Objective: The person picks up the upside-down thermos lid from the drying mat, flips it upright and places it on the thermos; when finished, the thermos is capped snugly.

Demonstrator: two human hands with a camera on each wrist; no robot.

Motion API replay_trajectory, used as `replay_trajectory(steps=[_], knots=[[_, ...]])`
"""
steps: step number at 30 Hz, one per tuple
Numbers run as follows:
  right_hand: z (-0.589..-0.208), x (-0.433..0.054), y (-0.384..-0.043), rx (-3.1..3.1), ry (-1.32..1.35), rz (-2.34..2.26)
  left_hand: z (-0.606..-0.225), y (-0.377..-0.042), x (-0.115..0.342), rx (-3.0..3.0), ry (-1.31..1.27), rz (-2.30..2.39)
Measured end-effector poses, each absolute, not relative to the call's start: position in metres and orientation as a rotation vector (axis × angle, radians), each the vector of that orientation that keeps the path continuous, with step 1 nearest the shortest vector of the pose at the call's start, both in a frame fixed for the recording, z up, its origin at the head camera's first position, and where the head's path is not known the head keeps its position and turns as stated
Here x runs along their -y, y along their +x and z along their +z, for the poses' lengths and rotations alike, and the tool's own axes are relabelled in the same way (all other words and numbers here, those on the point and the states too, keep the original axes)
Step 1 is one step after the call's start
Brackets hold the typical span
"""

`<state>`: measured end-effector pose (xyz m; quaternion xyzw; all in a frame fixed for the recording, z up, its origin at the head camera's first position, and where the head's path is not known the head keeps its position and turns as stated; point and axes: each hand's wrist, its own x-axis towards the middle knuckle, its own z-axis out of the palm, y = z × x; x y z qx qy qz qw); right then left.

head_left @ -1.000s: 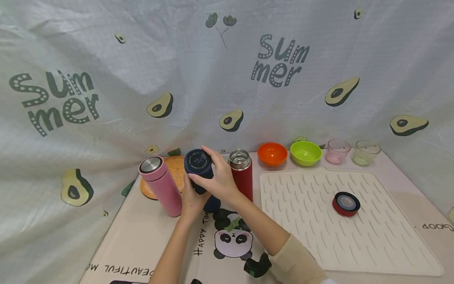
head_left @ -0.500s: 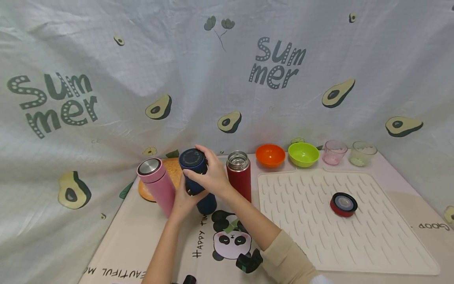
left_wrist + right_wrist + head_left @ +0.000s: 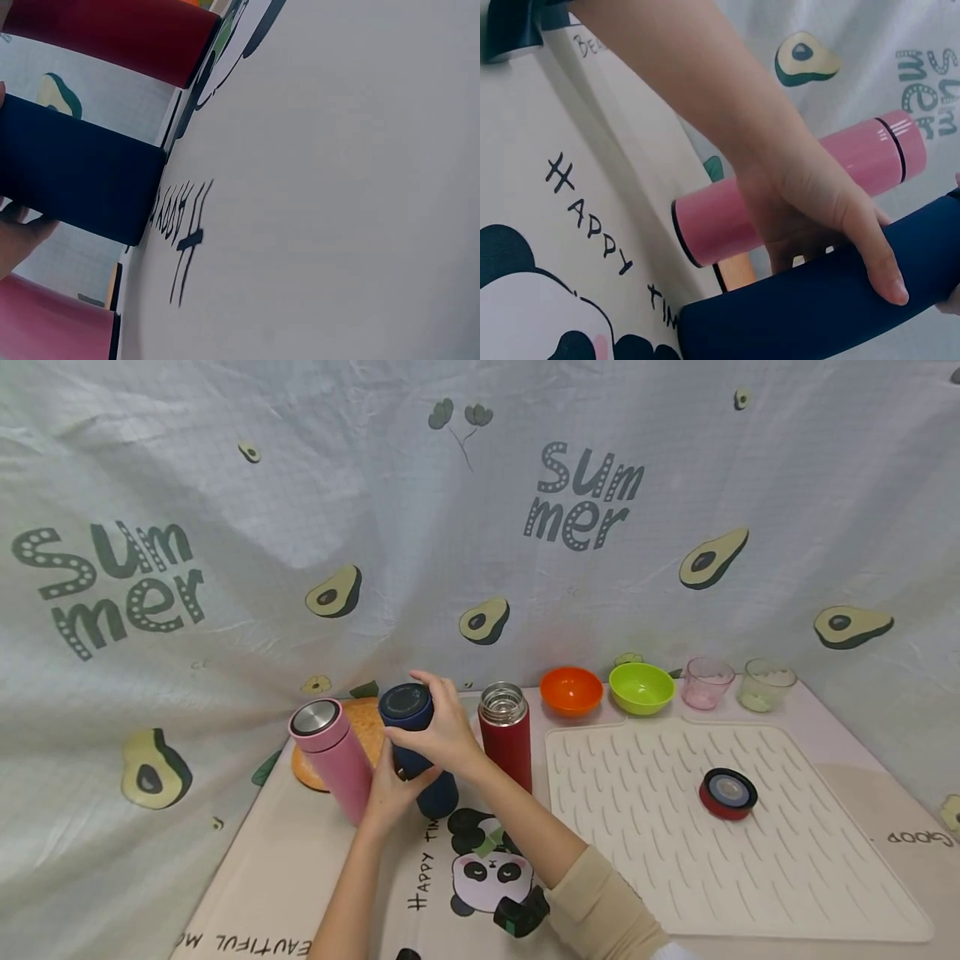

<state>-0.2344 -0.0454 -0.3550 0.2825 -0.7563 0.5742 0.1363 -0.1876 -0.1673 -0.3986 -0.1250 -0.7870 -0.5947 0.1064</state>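
Observation:
A dark blue thermos (image 3: pixel 438 795) with a black-topped lid (image 3: pixel 406 702) stands between my hands in the head view. My left hand (image 3: pixel 390 795) grips its body; the left wrist view shows the base (image 3: pixel 112 187) right at the tabletop. My right hand (image 3: pixel 450 735) holds the lid, thumb on the near side and fingers round the far side. To the left is a pink thermos (image 3: pixel 341 772) with a steel-topped lid, close to my left hand. A lidless red thermos (image 3: pixel 508 747) stands to the right, its steel mouth bare.
A ridged cream mat (image 3: pixel 637 827) covers the right side, with a red-and-black lid (image 3: pixel 727 793) on it. Along the back are an orange bowl (image 3: pixel 572 692), a green bowl (image 3: pixel 642 687) and two glass cups (image 3: pixel 707 683). A round orange-brown board (image 3: pixel 363 722) lies behind the pink thermos.
Lit digits showed on the blue thermos's lid a second ago; its top is dark now. The blue thermos has shifted slightly left, and more of its lower body shows. Both hands keep their hold.

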Motion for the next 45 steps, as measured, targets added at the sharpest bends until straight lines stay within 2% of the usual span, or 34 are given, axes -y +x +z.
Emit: replay_trajectory(steps=[10,18,26,36,45], knots=[[-0.36,0.037,-0.235,2.109,1.054,1.903,-0.4,-0.185,0.165,2.32,-0.297,-1.78],[-0.358,0.041,-0.236,2.147,0.912,1.86,-0.399,-0.186,0.164,2.313,-0.339,-1.763],[-0.35,0.037,-0.233,2.186,0.955,1.999,-0.41,-0.193,0.169,2.282,-0.352,-1.779],[-0.353,0.039,-0.236,2.2,0.936,2.061,-0.396,-0.185,0.164,2.324,-0.324,-1.791],[-0.355,0.037,-0.236,2.119,0.968,2.176,-0.41,-0.192,0.168,2.306,-0.35,-1.783]])
